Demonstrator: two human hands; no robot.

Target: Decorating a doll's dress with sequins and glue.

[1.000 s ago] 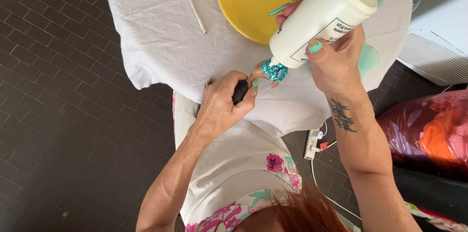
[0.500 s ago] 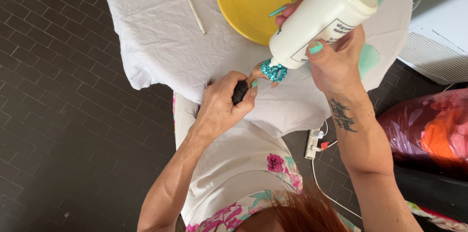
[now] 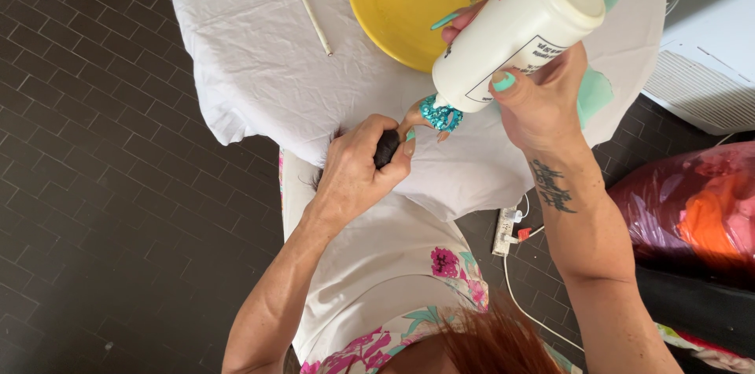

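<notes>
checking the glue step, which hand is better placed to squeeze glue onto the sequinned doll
Right. The right hand already grips the white glue bottle, tipped nozzle-down at the small doll's turquoise sequins. The left hand is wrapped around the doll's dark hair end, steadying it.

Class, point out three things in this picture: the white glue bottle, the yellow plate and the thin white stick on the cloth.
white glue bottle (image 3: 515, 32), head view, middle of its body.
yellow plate (image 3: 385, 4), head view, bare left part of its surface.
thin white stick (image 3: 312, 14), head view, middle of its length.
</notes>
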